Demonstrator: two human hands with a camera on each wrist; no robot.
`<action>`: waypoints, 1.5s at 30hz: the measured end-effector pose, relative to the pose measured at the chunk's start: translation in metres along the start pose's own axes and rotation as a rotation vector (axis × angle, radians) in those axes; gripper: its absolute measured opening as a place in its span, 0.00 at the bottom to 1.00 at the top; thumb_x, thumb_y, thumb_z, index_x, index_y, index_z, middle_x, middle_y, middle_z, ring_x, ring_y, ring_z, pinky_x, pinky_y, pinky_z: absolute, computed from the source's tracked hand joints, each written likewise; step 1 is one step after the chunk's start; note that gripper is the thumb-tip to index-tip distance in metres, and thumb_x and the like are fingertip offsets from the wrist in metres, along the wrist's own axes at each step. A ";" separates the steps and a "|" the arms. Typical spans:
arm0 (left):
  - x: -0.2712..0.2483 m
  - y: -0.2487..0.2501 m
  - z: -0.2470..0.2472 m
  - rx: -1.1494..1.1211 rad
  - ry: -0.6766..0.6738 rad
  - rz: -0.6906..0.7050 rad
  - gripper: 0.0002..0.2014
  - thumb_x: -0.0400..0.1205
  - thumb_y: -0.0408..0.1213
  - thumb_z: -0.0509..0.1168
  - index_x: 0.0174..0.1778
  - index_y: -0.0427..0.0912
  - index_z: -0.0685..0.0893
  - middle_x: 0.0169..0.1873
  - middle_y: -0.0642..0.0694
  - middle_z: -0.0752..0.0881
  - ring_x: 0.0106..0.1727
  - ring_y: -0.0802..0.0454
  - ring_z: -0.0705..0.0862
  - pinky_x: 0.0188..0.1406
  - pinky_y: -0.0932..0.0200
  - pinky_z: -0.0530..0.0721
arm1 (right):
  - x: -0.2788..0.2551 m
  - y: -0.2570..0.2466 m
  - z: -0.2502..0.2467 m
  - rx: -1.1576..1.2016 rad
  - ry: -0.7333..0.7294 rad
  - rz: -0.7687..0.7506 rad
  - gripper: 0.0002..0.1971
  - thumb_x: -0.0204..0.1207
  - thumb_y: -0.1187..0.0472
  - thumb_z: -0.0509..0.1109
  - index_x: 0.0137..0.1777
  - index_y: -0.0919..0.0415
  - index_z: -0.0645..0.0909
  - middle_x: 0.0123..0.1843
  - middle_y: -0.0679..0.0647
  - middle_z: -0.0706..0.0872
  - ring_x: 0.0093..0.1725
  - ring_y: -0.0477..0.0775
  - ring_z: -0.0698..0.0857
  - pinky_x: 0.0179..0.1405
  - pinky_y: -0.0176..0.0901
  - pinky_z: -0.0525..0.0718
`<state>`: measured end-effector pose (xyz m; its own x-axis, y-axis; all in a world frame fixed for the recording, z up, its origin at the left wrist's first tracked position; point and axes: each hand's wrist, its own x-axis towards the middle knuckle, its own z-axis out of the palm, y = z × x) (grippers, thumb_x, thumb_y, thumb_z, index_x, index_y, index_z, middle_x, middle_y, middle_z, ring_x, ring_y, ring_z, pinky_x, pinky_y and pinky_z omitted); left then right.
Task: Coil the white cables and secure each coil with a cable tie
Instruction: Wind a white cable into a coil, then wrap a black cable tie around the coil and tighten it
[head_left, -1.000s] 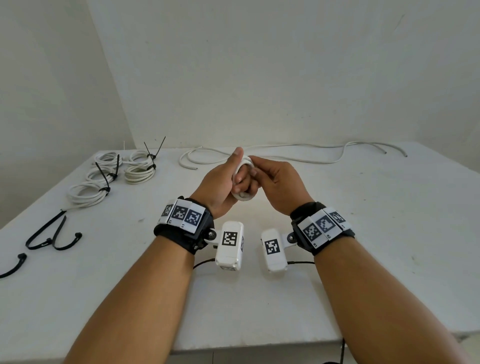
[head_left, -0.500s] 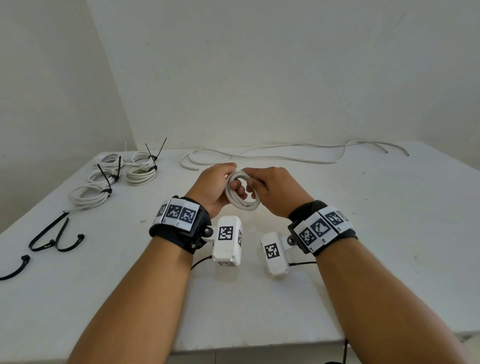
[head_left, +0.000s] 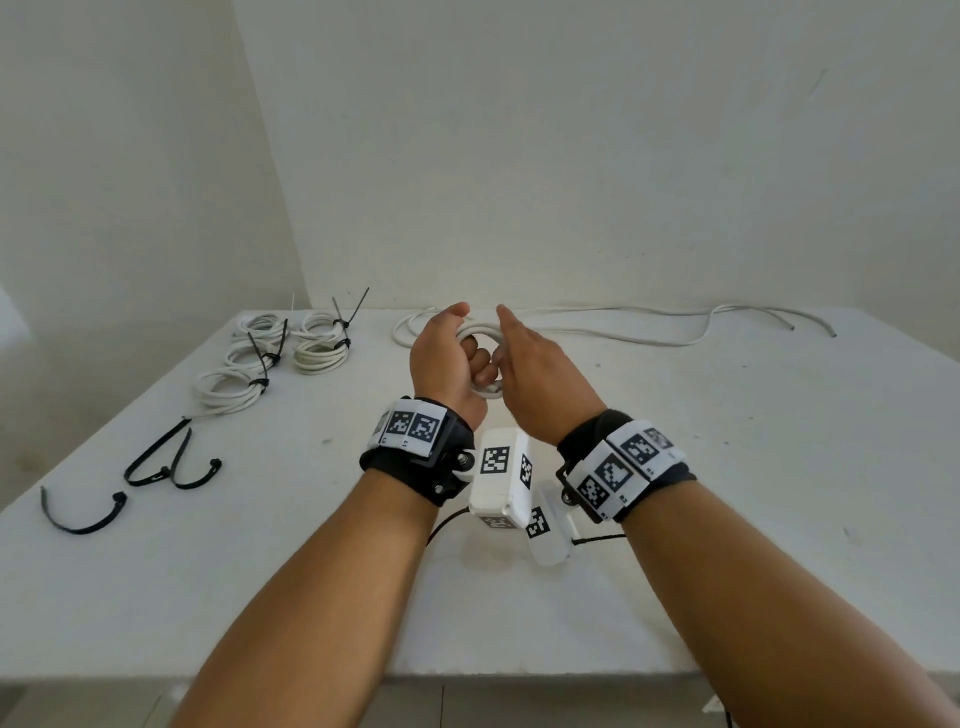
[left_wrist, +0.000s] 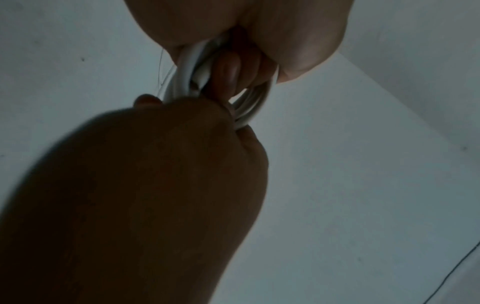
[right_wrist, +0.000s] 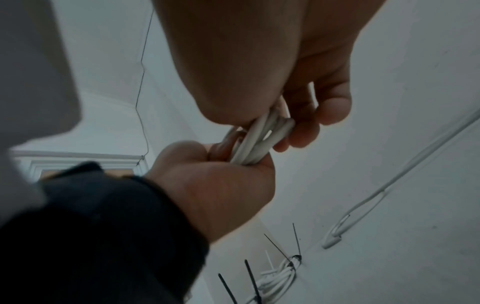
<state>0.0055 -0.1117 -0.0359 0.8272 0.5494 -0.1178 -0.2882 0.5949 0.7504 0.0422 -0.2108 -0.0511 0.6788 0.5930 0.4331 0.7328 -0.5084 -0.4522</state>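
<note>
**Small white coil held between both hands above the table**

Held in the air over the middle of the table (head_left: 727, 467), toward its far edge: a small coil (head_left: 480, 332) of white cable, several turns bunched together. Left hand (head_left: 449, 358) curled into a fist around one side of the bundle, fingers threaded through the ring. Right hand (head_left: 535, 374) pinching the opposite side between thumb and fingertips.

Probably light but springy: round, smooth jacket, turns likely to fan apart once the clamp loosens. Best gripped across all strands at once, with a gap left free for a tie.

Near the far left corner, finished coils (head_left: 234, 387) already cinched with black ties. By the left edge, loose cable ties (head_left: 171, 462). Along the far edge, an uncoiled cable (head_left: 649, 338) lying slack.
</note>
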 end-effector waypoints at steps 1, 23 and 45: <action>-0.002 0.002 -0.002 -0.011 -0.004 0.012 0.08 0.84 0.33 0.58 0.50 0.42 0.83 0.18 0.50 0.63 0.16 0.55 0.61 0.16 0.65 0.60 | 0.002 -0.004 -0.002 0.016 -0.003 0.009 0.28 0.87 0.64 0.55 0.86 0.63 0.56 0.63 0.60 0.84 0.59 0.58 0.83 0.61 0.49 0.82; -0.028 0.158 -0.177 0.184 0.306 0.246 0.11 0.82 0.31 0.59 0.40 0.38 0.86 0.14 0.48 0.76 0.14 0.53 0.71 0.17 0.66 0.69 | 0.047 -0.164 0.078 0.368 -0.421 -0.131 0.22 0.88 0.46 0.59 0.75 0.56 0.74 0.50 0.55 0.90 0.38 0.50 0.87 0.37 0.41 0.84; -0.045 0.187 -0.255 0.154 0.410 0.263 0.11 0.77 0.36 0.75 0.36 0.41 0.78 0.19 0.48 0.64 0.15 0.51 0.67 0.20 0.65 0.73 | 0.067 -0.213 0.191 -0.287 -0.522 -0.186 0.13 0.79 0.65 0.65 0.32 0.60 0.72 0.33 0.54 0.78 0.38 0.58 0.83 0.44 0.49 0.88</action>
<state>-0.2086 0.1245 -0.0558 0.4700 0.8724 -0.1340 -0.3614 0.3287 0.8726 -0.0772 0.0565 -0.0753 0.4787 0.8779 0.0138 0.8694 -0.4718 -0.1466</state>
